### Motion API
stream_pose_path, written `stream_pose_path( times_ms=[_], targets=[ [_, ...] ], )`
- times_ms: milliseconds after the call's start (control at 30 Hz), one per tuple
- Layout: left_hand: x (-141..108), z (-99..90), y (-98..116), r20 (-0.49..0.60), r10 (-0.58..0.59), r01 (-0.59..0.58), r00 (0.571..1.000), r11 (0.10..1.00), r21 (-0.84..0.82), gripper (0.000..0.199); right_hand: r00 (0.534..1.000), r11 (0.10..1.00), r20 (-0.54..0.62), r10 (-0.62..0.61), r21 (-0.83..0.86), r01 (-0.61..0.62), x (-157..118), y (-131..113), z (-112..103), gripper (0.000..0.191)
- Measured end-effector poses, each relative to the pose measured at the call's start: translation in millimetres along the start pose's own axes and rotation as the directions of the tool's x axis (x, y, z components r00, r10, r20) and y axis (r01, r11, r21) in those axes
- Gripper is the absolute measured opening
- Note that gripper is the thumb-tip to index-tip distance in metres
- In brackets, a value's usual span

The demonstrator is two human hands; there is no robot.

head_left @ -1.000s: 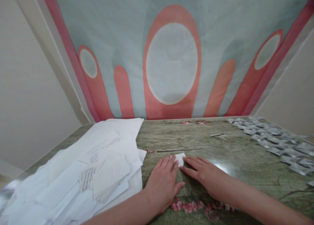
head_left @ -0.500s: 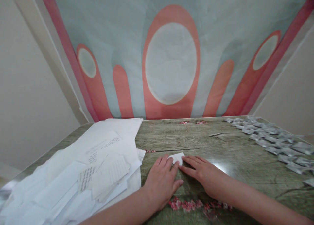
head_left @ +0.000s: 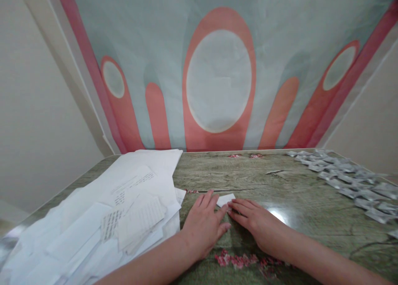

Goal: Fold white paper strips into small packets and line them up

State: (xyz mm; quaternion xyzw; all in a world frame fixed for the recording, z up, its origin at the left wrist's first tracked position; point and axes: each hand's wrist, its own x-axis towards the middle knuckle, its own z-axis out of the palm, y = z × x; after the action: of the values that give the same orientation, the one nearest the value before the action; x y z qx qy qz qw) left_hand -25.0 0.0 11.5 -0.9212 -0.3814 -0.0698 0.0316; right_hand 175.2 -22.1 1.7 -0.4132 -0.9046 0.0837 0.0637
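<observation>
A small piece of folded white paper (head_left: 225,199) lies on the wood-patterned table between my hands. My left hand (head_left: 203,223) rests palm down at its left, fingers spread, with the index fingertip at the paper's lower edge. From the right, my right hand (head_left: 253,218) touches the paper's right corner with its fingertips; its thumb is hidden. The underside of the paper is out of sight.
A large pile of white sheets and scraps (head_left: 149,160), some printed, covers the table's left side. Rows of folded grey-white paper pieces (head_left: 338,173) lie at the right. Behind the table (head_left: 211,173) hangs a pink and grey-green backdrop (head_left: 155,111).
My right fingers have moved slightly over the paper's right corner. My left fingers have drawn back a little from its left side, and less of the paper's lower part shows.
</observation>
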Motion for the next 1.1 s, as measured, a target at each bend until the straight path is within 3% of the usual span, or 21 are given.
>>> stream_pose_path(
  times_ms=[433, 700, 1100],
  targets=[
    [-7, -7.9, 9, 0.100, 0.003, -0.006, 0.995, 1.000, 0.025, 0.056, 0.997, 0.999, -0.079, -0.009, -0.049, 0.005, 2, -3, 2, 0.050],
    [-6, -21.2, -3, 0.170, -0.016, 0.017, 0.985, 1.000, -0.006, 0.047, 0.994, 0.995, -0.107, -0.026, -0.100, 0.015, 4, -4, 3, 0.047],
    [-5, -27.5, -10, 0.190, -0.010, 0.019, 0.982, 0.999, -0.047, 0.045, 0.991, 0.997, -0.127, -0.033, -0.078, 0.024, 4, -4, 2, 0.046]
  ],
)
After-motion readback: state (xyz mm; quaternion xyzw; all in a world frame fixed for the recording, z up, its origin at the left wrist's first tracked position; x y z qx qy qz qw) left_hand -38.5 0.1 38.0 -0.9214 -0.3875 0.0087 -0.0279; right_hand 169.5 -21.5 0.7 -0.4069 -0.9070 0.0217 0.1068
